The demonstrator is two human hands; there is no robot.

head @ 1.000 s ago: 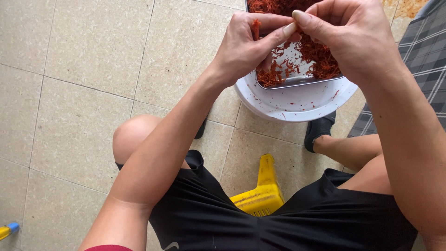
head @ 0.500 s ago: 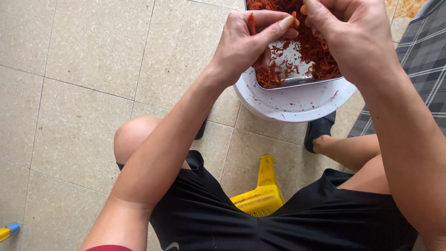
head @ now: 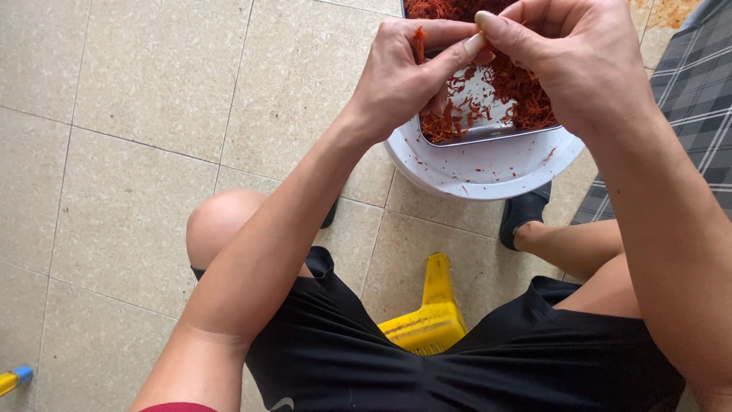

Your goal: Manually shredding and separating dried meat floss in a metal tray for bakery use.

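Observation:
My left hand (head: 404, 76) pinches a small bunch of red strands (head: 418, 42) between thumb and fingers, held above a metal tray (head: 488, 136). My right hand (head: 568, 53) meets it from the right, fingertips closed against the left thumb, picking at the same strands. The tray holds a heap of loose red strands (head: 522, 91) and rests on a round white stool top (head: 488, 172) sprinkled with red bits.
I sit on a low yellow stool (head: 427, 317), knees apart, in black shorts, with a black slipper (head: 522, 210) on my right foot. Beige floor tiles (head: 137, 114) spread to the left. A plaid cloth (head: 690, 91) lies at the right; a yellow-blue object (head: 14, 378) lies at the lower left.
My hands have shifted slightly and the right fingertips have closed in on the left thumb. The bunch of red strands stays in the left hand.

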